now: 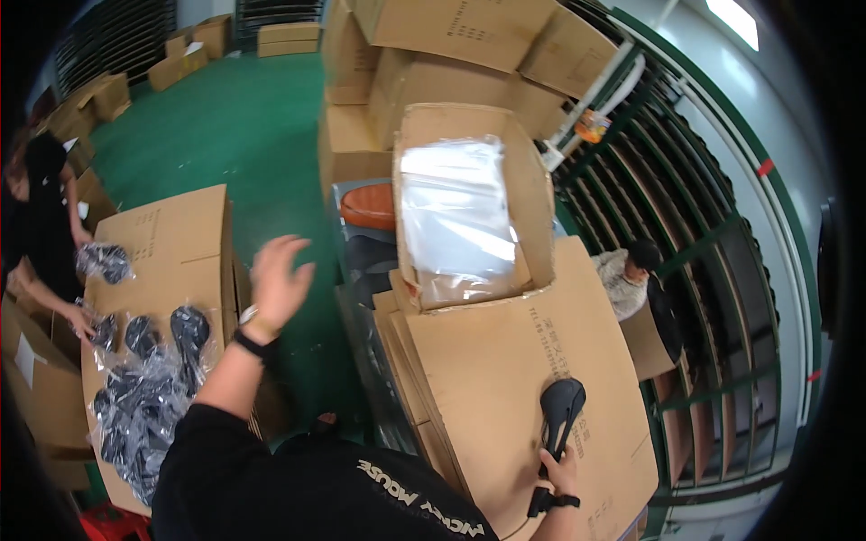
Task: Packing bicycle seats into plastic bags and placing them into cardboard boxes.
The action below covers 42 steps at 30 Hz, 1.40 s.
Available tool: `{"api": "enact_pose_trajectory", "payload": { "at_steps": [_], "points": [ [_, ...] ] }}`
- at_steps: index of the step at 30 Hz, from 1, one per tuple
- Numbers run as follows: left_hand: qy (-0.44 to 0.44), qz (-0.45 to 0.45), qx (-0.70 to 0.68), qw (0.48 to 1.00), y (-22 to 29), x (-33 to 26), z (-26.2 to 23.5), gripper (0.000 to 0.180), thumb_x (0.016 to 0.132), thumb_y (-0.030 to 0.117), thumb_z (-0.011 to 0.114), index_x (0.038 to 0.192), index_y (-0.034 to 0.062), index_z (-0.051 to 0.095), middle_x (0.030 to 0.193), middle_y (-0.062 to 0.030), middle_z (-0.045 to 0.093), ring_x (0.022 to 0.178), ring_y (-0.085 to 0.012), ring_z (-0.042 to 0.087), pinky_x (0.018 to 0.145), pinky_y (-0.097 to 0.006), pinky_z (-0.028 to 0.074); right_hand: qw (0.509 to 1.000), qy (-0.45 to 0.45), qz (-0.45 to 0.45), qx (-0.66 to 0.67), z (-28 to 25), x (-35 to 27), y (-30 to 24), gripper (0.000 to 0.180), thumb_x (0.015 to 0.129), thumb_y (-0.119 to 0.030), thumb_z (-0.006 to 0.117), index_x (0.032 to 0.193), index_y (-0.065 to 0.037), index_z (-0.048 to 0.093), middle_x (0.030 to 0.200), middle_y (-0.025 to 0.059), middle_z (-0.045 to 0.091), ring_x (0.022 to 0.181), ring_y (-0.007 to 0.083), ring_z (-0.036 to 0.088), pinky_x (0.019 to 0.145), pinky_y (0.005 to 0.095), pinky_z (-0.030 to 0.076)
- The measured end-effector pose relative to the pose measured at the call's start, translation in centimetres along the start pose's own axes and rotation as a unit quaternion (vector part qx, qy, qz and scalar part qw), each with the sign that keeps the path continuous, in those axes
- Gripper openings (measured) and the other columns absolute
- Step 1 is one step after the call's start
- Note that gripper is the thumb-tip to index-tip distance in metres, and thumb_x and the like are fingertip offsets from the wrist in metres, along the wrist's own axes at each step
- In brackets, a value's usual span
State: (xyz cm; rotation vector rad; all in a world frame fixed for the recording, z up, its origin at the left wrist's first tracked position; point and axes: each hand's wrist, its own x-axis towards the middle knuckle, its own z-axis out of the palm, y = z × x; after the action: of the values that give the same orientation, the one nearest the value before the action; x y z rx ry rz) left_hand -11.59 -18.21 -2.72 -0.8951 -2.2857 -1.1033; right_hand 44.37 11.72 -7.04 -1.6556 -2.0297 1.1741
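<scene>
My right hand [557,471] grips a black bicycle saddle [563,406] by its narrow nose, over the flattened cardboard [487,379] on the right. The saddle's wide end points away from me. My left hand [281,278] is raised over the gap between the two work surfaces, fingers apart and holding nothing. Ahead of me stands an open cardboard box [532,207] with a stack of clear plastic bags [451,203] in it. On the left, several black saddles in clear plastic [149,415] lie heaped on another cardboard-topped surface [180,243].
At the far left a co-worker [45,198] handles bagged saddles. Another person [622,278] is by the dark racks [713,298] on the right. Big cartons [451,36] are piled behind the bag box. A brown saddle [368,206] lies left of it. The floor [244,117] is green.
</scene>
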Motion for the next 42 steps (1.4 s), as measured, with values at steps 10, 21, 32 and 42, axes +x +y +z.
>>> {"api": "enact_pose_trajectory", "payload": {
  "at_steps": [10,21,32,42],
  "points": [
    [-0.435,0.314,0.009,0.844,2.0,8.0,37.4,0.062,0.066,0.053,0.073,0.094,-0.0016,0.065,0.094,-0.0206,0.066,0.093,-0.0328,0.064,0.082,-0.041,0.05,0.981,0.17,-0.012,0.091,10.3,-2.8,-5.6,0.046,0.067,-0.012,0.065,0.109,0.001,0.052,0.072,0.0062,0.057,0.051,0.0141,0.052,0.045,0.0289,0.043],
    [-0.53,0.163,-0.104,0.826,10.9,8.6,30.0,0.022,0.08,0.022,0.06,0.082,0.0007,0.066,0.077,-0.0187,0.065,0.075,-0.0331,0.063,0.071,-0.039,0.048,0.69,-0.059,0.038,0.721,9.6,-14.7,-7.2,0.054,0.073,-0.015,0.055,0.123,0.003,0.044,0.07,0.0034,0.042,0.045,0.0088,0.035,0.04,0.0217,0.031],
    [-0.536,-0.034,-0.227,0.812,12.7,11.9,26.0,0.015,0.078,0.015,0.068,0.079,0.0002,0.065,0.061,-0.0037,0.059,0.046,-0.0103,0.051,0.041,-0.024,0.041,0.48,-0.221,-0.043,0.848,10.1,-13.3,-6.7,0.056,0.074,-0.02,0.055,0.123,0.002,0.043,0.068,0.0026,0.04,0.044,0.0087,0.037,0.039,0.021,0.032],
    [-0.442,-0.113,-0.331,0.826,16.8,14.3,22.0,0.02,0.088,0.021,0.06,0.095,0.0028,0.065,0.07,0.0007,0.057,0.058,-0.0069,0.051,0.048,-0.023,0.043,0.729,-0.029,0.06,0.681,8.3,-13.9,-7.8,0.048,0.087,-0.035,0.054,0.123,-0.003,0.049,0.067,0.0005,0.044,0.045,0.0073,0.038,0.039,0.0198,0.032]
  ]
}}
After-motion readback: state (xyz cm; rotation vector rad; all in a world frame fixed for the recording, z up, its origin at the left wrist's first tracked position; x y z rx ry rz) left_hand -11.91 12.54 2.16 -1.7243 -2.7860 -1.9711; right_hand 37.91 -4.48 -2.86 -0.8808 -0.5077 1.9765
